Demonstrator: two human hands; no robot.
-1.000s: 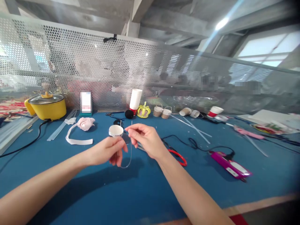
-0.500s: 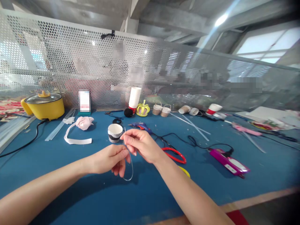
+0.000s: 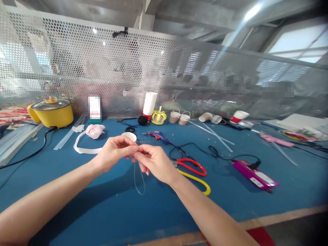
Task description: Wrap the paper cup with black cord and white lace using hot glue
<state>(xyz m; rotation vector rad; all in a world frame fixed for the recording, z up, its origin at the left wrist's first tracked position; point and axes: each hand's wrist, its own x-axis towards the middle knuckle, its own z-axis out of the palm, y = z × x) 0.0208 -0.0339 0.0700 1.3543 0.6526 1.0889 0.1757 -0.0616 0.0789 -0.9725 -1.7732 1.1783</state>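
In front of me my left hand (image 3: 114, 153) and my right hand (image 3: 155, 161) meet fingertip to fingertip, both closed in a pinch. A thin clear or silvery strand (image 3: 140, 193), wire or line, hangs in a loop below the fingers. Its ends are hidden in the pinches. Behind my left hand, a small white paper cup (image 3: 130, 136) shows only its upper part. Scissors with one red and one yellow handle (image 3: 197, 171) lie right of my right hand, partly covered by it. A blue glue gun (image 3: 156, 135) lies just beyond.
A rolled white fabric flower with a ribbon tail (image 3: 94, 131) lies left. Farther back stand a yellow electric pot (image 3: 55, 114), stacked paper cups (image 3: 150, 104), a yellow crown-shaped piece (image 3: 159, 117) and little baskets (image 3: 183, 119). At right, a purple power strip (image 3: 256, 176) trails a black cord.
My left hand has risen to meet my right fingertips, and the strand's loop now hangs beneath both. The cup is more hidden, the scissors more visible. The view has shifted slightly.
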